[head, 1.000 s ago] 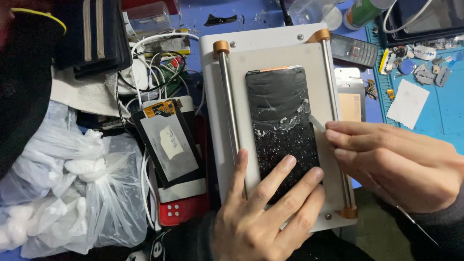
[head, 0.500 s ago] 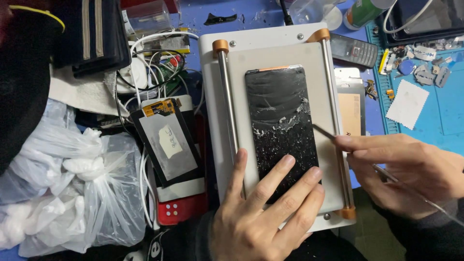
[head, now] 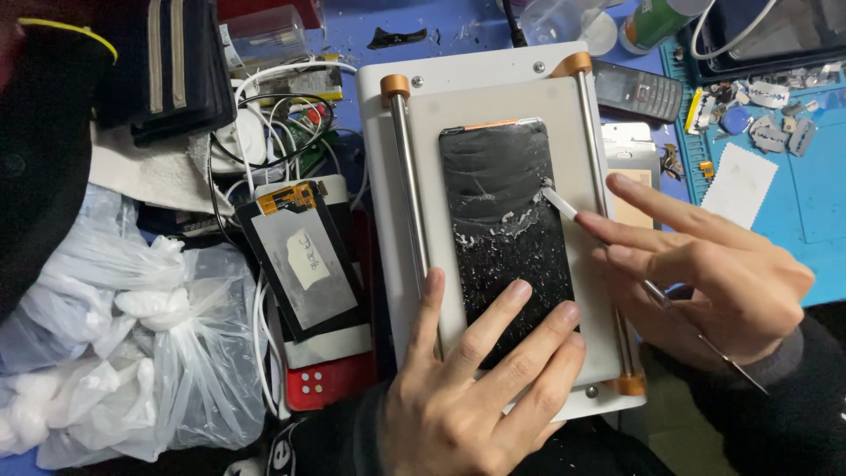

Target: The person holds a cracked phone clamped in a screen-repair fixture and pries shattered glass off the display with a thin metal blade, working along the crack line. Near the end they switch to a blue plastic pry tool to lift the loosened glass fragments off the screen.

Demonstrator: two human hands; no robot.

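A cracked black phone screen (head: 502, 211) lies on a white heating plate (head: 441, 115) with two metal rails and orange end caps. My left hand (head: 476, 388) presses flat on the screen's near end, fingers spread. My right hand (head: 705, 273) holds a thin metal scraper tool (head: 564, 204); its white blade tip touches the screen's right edge near the middle. White flecks of glass or glue are scattered over the screen.
Another display panel (head: 304, 264) with an orange flex cable lies left of the plate, among white cables. Clear plastic bags (head: 132, 353) fill the lower left. A small dark keypad phone (head: 634, 88), a blue mat (head: 811, 194) with small parts and a white card sit at right.
My right hand has shifted up along the screen's right edge, and the scraper's tip now rests on the edge higher up. My left hand stays pressed on the screen.
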